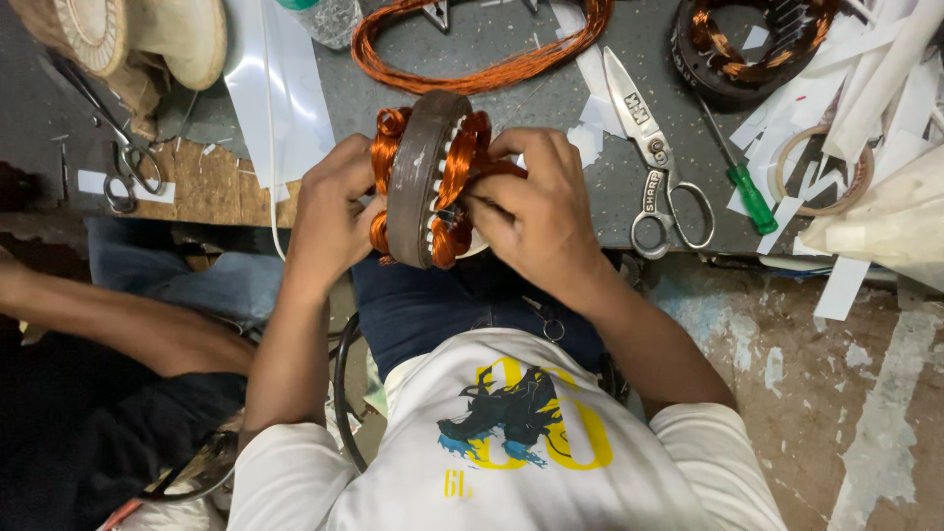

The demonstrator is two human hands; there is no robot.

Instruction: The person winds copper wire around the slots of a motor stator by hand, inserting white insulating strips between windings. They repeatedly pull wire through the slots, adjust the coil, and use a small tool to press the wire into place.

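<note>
Both hands hold one round metal ring with orange copper wire wound through it. The ring stands on its edge, just over the near edge of the grey table, so its round hole faces left and right (the tall way runs up and down). The left hand wraps around the left side. The right hand squeezes the wire on the right side. On the table lie two pairs of scissors, one loose wire loop, one green screwdriver and a second wound ring.
</note>
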